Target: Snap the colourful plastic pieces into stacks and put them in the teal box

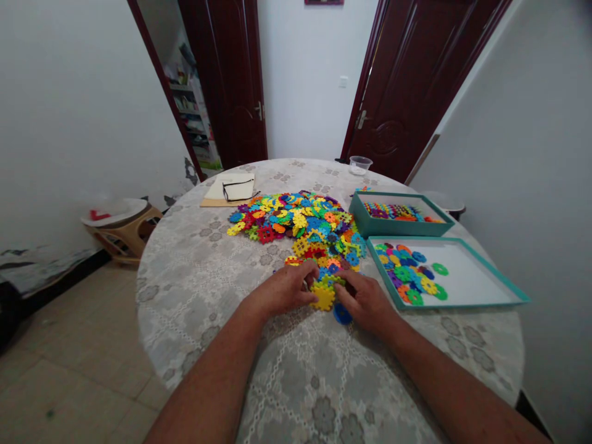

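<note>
A big heap of colourful plastic snowflake discs (300,223) lies in the middle of a round table (208,290) with a lace-patterned cloth. My left hand (287,288) and my right hand (365,300) rest at the heap's near edge, fingers curled. Between them they pinch a small cluster of joined discs, with a yellow disc (323,297) in front. A blue disc (343,314) peeks out under my right hand.
A teal box lid (467,271) to the right holds several discs. Behind it a teal box (398,214) is full of discs. A notebook with glasses (234,189) lies at the back left, a clear cup (360,164) at the back. A stool (123,225) stands left.
</note>
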Demonstrator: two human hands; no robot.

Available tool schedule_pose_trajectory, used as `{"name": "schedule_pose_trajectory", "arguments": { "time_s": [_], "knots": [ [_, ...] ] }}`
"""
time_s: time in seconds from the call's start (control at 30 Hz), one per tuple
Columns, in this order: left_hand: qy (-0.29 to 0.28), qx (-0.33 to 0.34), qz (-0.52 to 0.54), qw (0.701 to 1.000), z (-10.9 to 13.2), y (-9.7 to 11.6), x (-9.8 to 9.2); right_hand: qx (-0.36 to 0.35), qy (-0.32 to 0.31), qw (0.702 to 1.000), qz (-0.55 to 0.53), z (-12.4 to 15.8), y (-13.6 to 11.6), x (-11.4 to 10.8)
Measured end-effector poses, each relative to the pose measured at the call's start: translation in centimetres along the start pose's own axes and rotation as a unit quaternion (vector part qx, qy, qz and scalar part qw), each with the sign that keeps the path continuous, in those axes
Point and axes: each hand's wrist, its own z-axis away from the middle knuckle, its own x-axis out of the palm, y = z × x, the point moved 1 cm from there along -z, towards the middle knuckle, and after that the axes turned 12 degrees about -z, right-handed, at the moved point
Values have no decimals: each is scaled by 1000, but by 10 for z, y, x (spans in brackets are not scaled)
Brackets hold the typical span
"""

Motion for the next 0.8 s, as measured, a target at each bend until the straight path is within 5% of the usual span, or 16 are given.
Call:
{"name": "schedule_pose_trajectory", "arguments": {
  "time_s": [0.33,0.6,0.8],
  "knots": [
    [-16,18,17,1000,2,1,-5,-50,-87,995,-1,3,-8,4],
    [179,-125,-1,976,17,-33,-45,-58,-17,998,-22,4,4,1],
    [91,-172,-116,974,32,-44,-30,-81,-14,996,-18,6,6,7]
  ]
}}
